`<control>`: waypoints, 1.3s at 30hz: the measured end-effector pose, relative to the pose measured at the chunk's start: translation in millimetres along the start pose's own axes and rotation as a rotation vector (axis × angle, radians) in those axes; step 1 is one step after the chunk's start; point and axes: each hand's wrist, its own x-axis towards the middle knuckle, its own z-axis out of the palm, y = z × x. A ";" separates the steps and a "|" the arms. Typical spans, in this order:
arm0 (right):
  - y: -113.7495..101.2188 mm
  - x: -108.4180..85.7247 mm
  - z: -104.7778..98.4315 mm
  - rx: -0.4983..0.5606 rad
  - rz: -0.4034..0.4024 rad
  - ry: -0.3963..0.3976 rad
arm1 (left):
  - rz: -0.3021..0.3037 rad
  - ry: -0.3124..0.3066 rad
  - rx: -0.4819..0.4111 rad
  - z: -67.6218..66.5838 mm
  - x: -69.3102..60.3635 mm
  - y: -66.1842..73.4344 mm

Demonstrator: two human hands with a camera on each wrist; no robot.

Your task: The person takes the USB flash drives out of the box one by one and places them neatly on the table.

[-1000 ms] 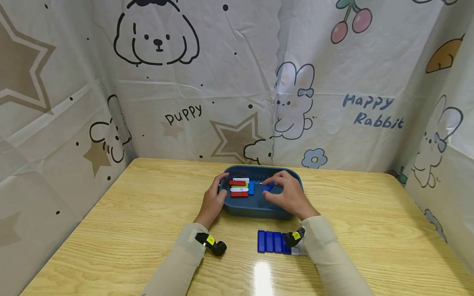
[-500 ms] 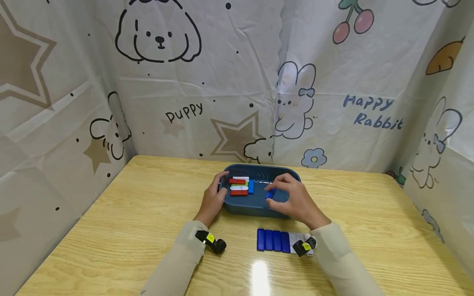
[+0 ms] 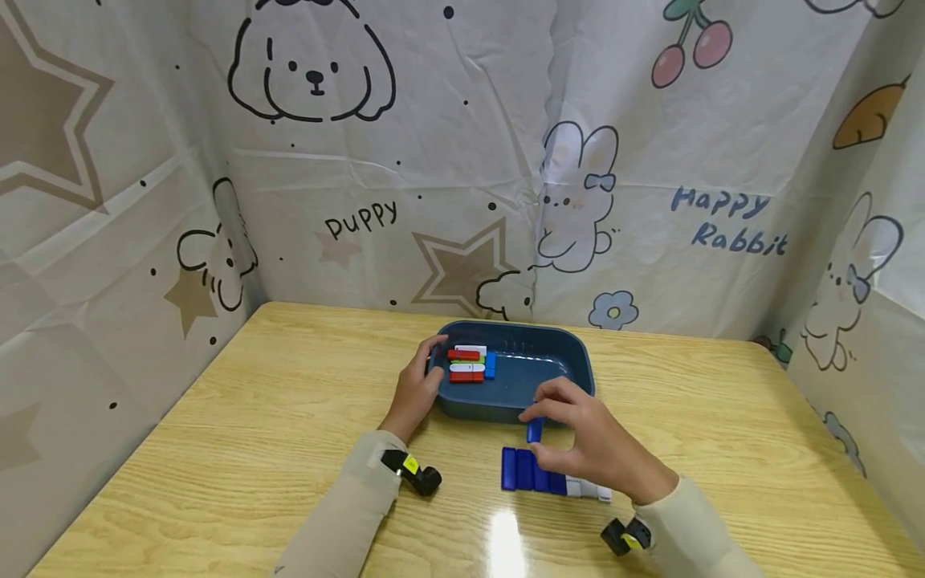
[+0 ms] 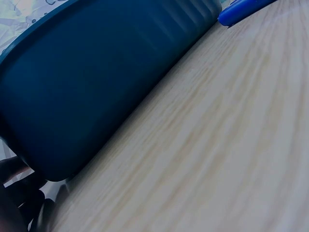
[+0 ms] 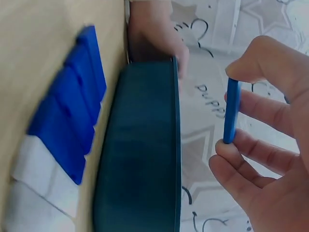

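A dark teal plastic bin [image 3: 477,413] stands on the table. My left hand [image 3: 415,393] holds its left end, with the thumb at the rim; the fingers also show at the lower left corner of the left wrist view. Just in front of the bin, my right hand [image 3: 592,441] pinches a slim flat blue stick [image 5: 231,111], shaped like a USB stick, between thumb and fingertips. Below that hand lies a row of similar blue sticks [image 3: 524,469], side by side, followed by white ones [image 3: 588,488] partly hidden by the hand.
Inside the bin, at its left, several red, white, green and blue sticks [image 3: 467,367] lie grouped. A printed cloth [image 3: 361,160] hangs behind and beside the wooden table [image 3: 289,482].
My right hand has come out of the bin with the blue stick, moving toward me to above the row. The left hand stays on the bin's left end.
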 end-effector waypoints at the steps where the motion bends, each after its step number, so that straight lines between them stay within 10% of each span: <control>1: -2.5 -2.1 0.3 0.005 -0.006 -0.013 | 0.004 0.000 0.000 0.2 0.0 -0.2; 15: -22.1 -15.5 16.2 0.047 0.098 -0.410 | 0.007 0.009 0.001 -0.7 -0.2 -0.4; 28: -35.1 -22.4 33.0 -0.007 -0.054 -0.463 | 0.006 -0.002 -0.003 0.6 0.8 -1.3; 39: -40.6 -22.2 37.7 0.005 0.066 -0.575 | -0.005 -0.004 0.005 0.7 0.8 -1.0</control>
